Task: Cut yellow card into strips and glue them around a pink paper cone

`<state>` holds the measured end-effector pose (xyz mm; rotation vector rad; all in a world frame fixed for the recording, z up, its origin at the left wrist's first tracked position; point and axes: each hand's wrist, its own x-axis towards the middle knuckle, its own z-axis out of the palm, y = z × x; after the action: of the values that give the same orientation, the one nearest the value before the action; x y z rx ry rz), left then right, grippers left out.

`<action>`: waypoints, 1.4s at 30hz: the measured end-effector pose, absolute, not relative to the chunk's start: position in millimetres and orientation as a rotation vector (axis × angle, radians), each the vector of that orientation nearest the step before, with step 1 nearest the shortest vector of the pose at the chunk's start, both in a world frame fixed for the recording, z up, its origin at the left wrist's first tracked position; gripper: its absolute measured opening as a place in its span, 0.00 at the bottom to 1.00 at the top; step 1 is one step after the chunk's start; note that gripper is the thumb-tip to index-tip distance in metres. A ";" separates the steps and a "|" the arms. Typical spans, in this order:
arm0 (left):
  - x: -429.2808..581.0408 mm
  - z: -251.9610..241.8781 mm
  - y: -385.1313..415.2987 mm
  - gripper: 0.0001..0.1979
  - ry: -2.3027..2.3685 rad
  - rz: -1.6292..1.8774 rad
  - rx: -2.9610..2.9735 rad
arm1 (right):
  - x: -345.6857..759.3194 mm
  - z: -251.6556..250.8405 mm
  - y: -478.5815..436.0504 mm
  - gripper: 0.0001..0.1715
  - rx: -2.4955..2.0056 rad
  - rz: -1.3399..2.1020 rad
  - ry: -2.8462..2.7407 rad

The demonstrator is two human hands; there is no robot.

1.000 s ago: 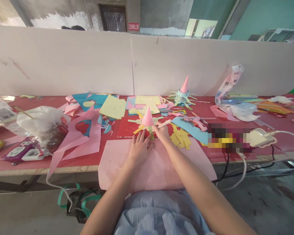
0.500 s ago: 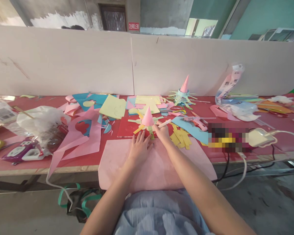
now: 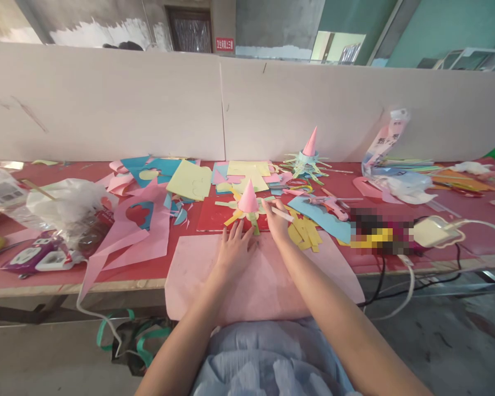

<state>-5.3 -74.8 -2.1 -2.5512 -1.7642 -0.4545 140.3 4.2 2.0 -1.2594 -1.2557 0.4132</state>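
Note:
A pink paper cone (image 3: 248, 198) stands upright, with yellow and green paper strips (image 3: 253, 220) spreading from its base over a red sheet (image 3: 210, 217). My left hand (image 3: 234, 247) lies with fingers spread at the near side of the strips, its tips by the yellow and green ones. To the right of the cone, my right hand (image 3: 277, 223) is closed around a pale pen-like stick (image 3: 284, 214); its exact kind is unclear. The fingertips are close to a pale green strip at the cone's right.
A similar pink cone with blue and green strips (image 3: 310, 151) stands farther back. Loose yellow strips (image 3: 303, 230), blue paper (image 3: 322, 217) and a pink glue gun (image 3: 332, 206) lie to the right. Paper cut-outs (image 3: 148, 220) and a purple power strip (image 3: 28, 253) are at left.
My right hand has shifted slightly right, and the stick in it has turned from pointing up-right to pointing down-right. My left hand stays put.

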 end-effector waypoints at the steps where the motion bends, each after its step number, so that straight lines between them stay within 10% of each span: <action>1: -5.3 -2.3 -74.8 0.24 -1.760 -0.458 -2.552 | 140.6 2.1 4.8 0.14 -1.247 0.384 -1.240; 42: -5.2 -6.1 -73.1 0.29 -1.778 -0.442 -2.558 | 133.2 13.8 -7.2 0.20 -1.297 0.434 -1.301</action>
<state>-5.2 -73.1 -6.1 -2.5579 -1.7781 -0.4418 133.2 -7.2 13.8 -1.2966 -1.3008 0.4339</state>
